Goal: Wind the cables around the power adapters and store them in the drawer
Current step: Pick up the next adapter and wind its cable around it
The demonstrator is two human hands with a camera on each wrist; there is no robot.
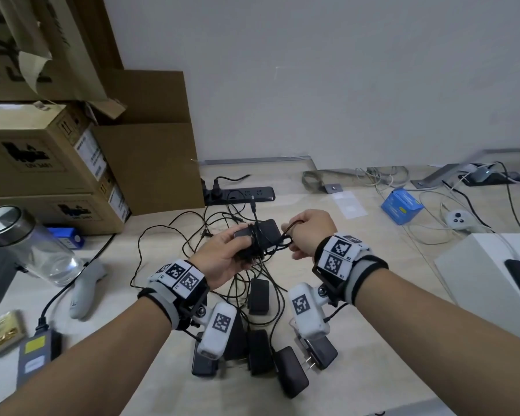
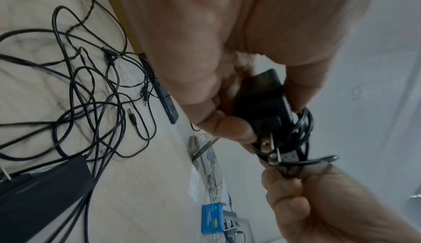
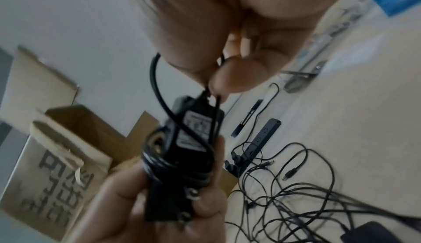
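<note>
Black adapter point(image 1: 266, 232) cable-wound point(image 1: 254, 246), others point(image 1: 260, 351) on desk

Cardboard boxes point(image 1: 54, 163) fill the frame's upper left; a power strip point(image 1: 240, 195) lies right of them, loose adapters point(image 1: 260, 352) at lower centre, a bottle point(image 1: 27, 247) at left.

- An office or tech workroom, judging by a pale wood-grain desk point(image 1: 357, 265) set against a plain white wall point(image 1: 342, 70).
- Stacked cardboard shipping boxes point(image 1: 42, 163) at 10 o'clock.
- A black power strip point(image 1: 246, 194) at 12 o'clock.
- Loose tangled cables point(image 1: 192, 235) and black power adapters point(image 1: 258, 295) at centre.
</note>
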